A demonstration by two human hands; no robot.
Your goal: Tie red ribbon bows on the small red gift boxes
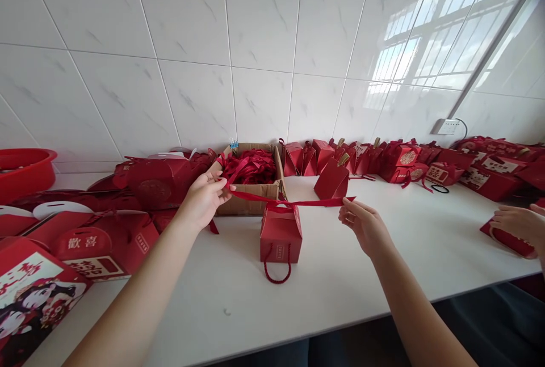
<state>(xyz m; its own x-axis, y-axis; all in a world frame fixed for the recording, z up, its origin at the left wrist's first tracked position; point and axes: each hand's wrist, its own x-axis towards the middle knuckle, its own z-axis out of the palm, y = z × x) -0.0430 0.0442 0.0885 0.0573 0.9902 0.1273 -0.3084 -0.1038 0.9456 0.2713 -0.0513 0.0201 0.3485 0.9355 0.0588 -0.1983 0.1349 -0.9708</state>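
A red ribbon (315,203) stretches nearly level between my two hands, passing across the top of a small red gift box (281,235). My left hand (207,195) pinches the ribbon near the cardboard box, and a loose tail hangs below it. At the other end, my right hand (357,219) has the ribbon tip between thumb and fingers. The gift box stands upright on the table, its dark red cord handle (277,282) drooping in front. Whether the ribbon is knotted at the box top I cannot tell.
Behind the gift box, a cardboard box (249,206) holds a heap of red ribbons (251,167). Red boxes (102,242) crowd the left; more (402,163) line the wall. A red basin (25,174) sits far left. Another person's hand (517,222) touches a red box at right.
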